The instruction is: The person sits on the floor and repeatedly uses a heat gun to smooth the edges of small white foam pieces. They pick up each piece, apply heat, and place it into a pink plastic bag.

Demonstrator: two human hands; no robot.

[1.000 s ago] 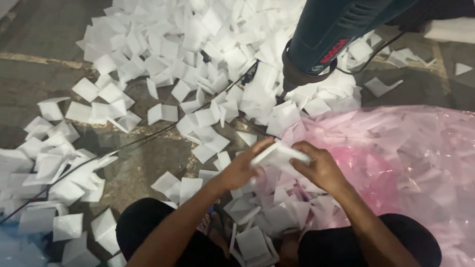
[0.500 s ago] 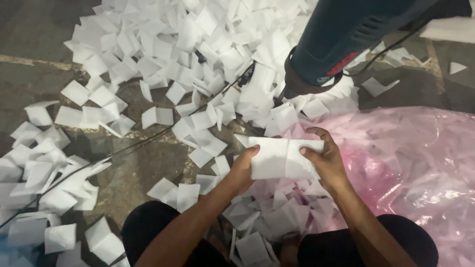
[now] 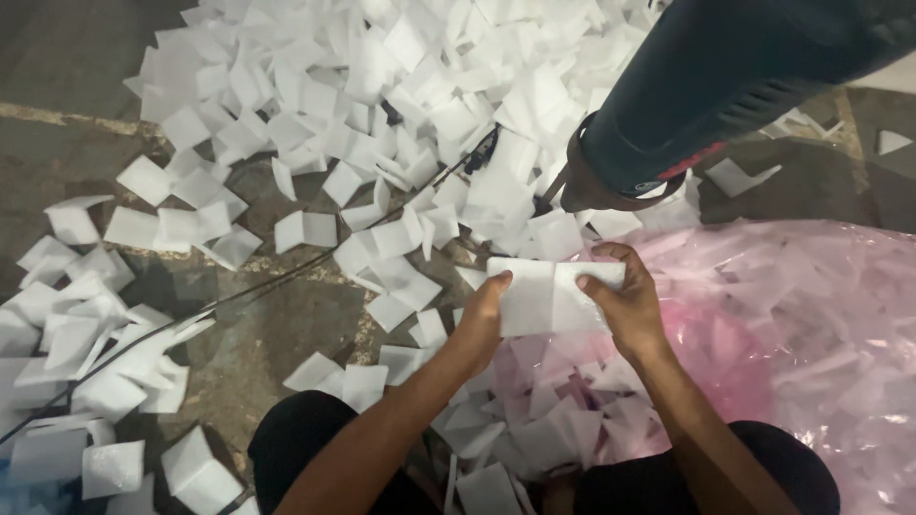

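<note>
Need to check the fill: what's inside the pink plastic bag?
The pink plastic bag holds white foam pieces, showing through the film. How deep they go is hidden. Both hands, left hand and right hand, hold a white foam sheet above it.

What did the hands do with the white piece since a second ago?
The left hand and right hand spread the white piece open, from a small bundle into a wide sheet held at both ends. The pink bag, the pile of white pieces and the other person's leg stayed put.
</note>
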